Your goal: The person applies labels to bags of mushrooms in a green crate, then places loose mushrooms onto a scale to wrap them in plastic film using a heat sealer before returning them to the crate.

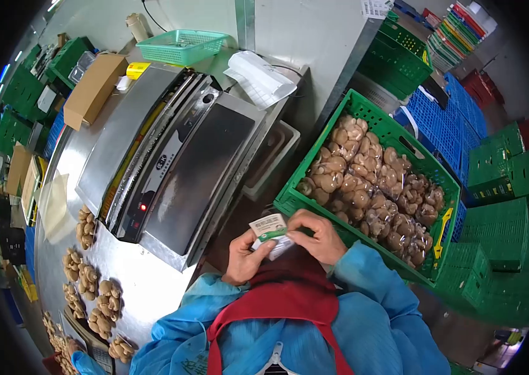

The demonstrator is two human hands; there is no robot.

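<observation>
I watch the left hand (244, 256) and right hand (319, 237) grasp a stack of printed labels (269, 227) near a green perforated crate (382, 125) full of film-wrapped mushrooms (370, 178).

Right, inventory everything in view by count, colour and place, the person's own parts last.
printed label: at least one, white and green, centre
table: one, silver, left
machine: one, silver and black, on the table
loose mushrooms: several clusters, brown, table's left side
near crate: one, green, right
bagged mushrooms: many, brown, in near crate
basket: one, light green, beyond machine
white sheet: one, white, beyond machine
translucent sheet: one, pale yellow, far left
cardboard box: one nearest, brown, machine's upper left
blue crates: several, blue, right background
stacked crates: many, green, both sides
other person's sleeve: one, blue, lower left
apron: one, red, lower middle
own sleeves: two, blue, lower middle
left fingers: one set, bare, on label
right fingers: one set, bare, on label
</observation>
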